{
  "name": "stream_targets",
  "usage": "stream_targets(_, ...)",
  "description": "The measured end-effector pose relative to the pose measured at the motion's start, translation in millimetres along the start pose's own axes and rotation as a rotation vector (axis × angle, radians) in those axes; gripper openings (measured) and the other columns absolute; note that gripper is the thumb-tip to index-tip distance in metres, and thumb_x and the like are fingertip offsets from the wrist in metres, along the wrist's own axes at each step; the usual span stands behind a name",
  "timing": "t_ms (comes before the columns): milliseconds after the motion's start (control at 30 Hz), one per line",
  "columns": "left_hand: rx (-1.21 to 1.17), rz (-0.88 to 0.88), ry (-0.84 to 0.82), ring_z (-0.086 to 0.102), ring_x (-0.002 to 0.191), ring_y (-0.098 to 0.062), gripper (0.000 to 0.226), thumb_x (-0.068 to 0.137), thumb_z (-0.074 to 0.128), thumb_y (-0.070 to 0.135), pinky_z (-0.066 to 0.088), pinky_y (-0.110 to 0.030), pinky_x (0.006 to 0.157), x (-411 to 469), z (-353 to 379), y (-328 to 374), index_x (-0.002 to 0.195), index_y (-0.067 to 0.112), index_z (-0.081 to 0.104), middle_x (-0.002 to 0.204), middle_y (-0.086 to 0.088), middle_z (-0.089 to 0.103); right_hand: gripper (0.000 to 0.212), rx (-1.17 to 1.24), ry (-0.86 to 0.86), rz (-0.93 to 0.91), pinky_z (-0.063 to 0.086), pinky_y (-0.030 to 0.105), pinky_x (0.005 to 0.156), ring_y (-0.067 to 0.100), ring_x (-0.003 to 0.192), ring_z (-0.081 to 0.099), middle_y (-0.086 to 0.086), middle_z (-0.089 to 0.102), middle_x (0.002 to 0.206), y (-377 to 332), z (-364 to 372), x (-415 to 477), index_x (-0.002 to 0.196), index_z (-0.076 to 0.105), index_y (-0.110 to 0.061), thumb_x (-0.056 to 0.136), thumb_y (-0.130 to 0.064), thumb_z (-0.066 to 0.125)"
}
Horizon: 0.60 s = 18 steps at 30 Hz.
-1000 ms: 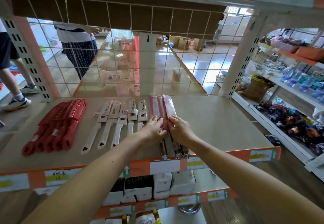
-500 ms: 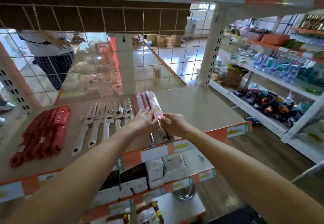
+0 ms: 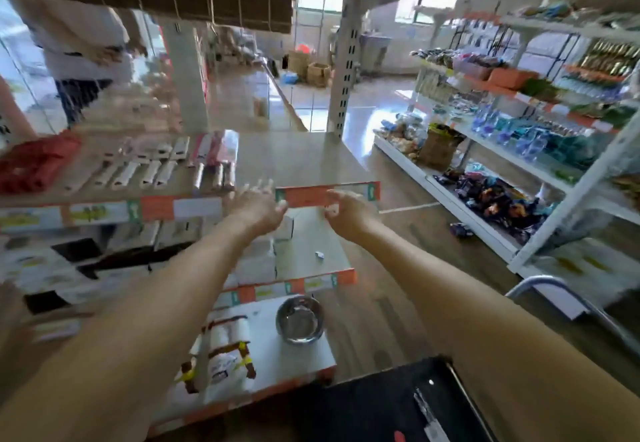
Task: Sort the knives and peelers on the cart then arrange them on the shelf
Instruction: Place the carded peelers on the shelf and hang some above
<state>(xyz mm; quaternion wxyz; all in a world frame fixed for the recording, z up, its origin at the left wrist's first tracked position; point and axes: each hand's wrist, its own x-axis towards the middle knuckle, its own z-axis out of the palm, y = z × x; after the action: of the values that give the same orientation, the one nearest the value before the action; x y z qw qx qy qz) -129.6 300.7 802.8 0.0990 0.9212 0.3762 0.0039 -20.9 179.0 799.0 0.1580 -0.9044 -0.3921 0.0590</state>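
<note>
The whole view is smeared by motion, so fine detail is lost. The left hand (image 3: 258,207) hovers just near of the shelf's front edge with its fingers spread and fairly straight, holding nothing; the right hand (image 3: 346,213) hangs just beside it to the right, fingers loosely bent, also empty; its fingertips overlap the orange and white price strip (image 3: 353,193) on the shelf edge, but I cannot tell whether they touch it.

On the pale beige shelf board (image 3: 294,157) the sorted goods lie in three groups, handles towards the near edge: a heap of red-sheathed knives (image 3: 34,161) at the far left; a row of white-handled knives (image 3: 138,169) side by side to its right; then a few pink-packaged knives with silvery handles (image 3: 213,164), close together just right of the white row and well left of the hands; the right part of the board is bare.

Below, a lower shelf holds black and white cartons (image 3: 104,258); on the lowest white shelf stands a round steel bowl (image 3: 300,318), with wrapped rolls (image 3: 225,341) to its left.

At the near right lies the black cart tray (image 3: 363,407); a slim grey utensil (image 3: 427,414), too blurred to name, rests on it.

Beyond the wire mesh backing at the far left stands a person in a white top and checked trousers (image 3: 79,60); a white shelving unit (image 3: 554,171) packed with goods runs along the right.
</note>
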Motion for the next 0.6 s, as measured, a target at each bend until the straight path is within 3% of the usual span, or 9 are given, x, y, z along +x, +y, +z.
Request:
stream_targets(167, -0.129, -0.019, -0.086, 0.038, 0.134, -0.031, 0.056, 0.095, 0.039, 0.041, 0.034, -0.039, 0.108, -74.5, 67.9, 69.9, 0.144, 0.015, 0.03, 0.149, -0.013, 0.036, 0.049, 0.029, -0.064, 0.018, 0.037, 0.037, 0.107, 0.028, 0.129, 0.045, 0.013, 0.047, 0.141, 82.1, 9.2, -75.8, 0.138, 0.044, -0.015, 0.091, -0.022, 0.052)
stream_targets(300, -0.171, 0.053, -0.21, 0.037, 0.135, -0.031, 0.057, 0.096, 0.04, 0.037, 0.034, -0.037, 0.109, -109.8, 121.0, 116.7, 0.146, 0.011, 0.026, 0.151, -0.013, 0.031, 0.047, 0.006, -0.155, 0.055, 0.039, 0.033, 0.103, 0.023, 0.131, 0.044, 0.003, 0.044, 0.145, 142.0, 25.3, -121.3, 0.138, 0.045, -0.019, 0.092, -0.027, 0.051)
stream_targets(467, -0.118, 0.094, -0.347, 0.029, 0.14, -0.029, 0.061, 0.093, 0.039, 0.044, 0.031, -0.043, 0.111, -119.3, 198.2, 155.7, 0.148, 0.02, 0.023, 0.157, -0.001, 0.019, 0.051, 0.031, -0.276, 0.225, 0.039, 0.033, 0.103, 0.019, 0.134, 0.04, -0.003, 0.037, 0.15, 215.6, 68.4, -154.7, 0.142, 0.037, -0.022, 0.093, -0.031, 0.051)
stream_targets(600, -0.071, 0.178, -0.414, 0.027, 0.141, -0.027, 0.06, 0.095, 0.039, 0.042, 0.029, -0.039, 0.113, -118.7, 274.7, 186.3, 0.148, 0.019, 0.024, 0.156, -0.002, 0.023, 0.054, 0.079, -0.331, 0.352, 0.04, 0.034, 0.104, 0.02, 0.133, 0.041, -0.003, 0.037, 0.15, 273.4, 124.0, -175.2, 0.143, 0.036, -0.022, 0.092, -0.03, 0.053)
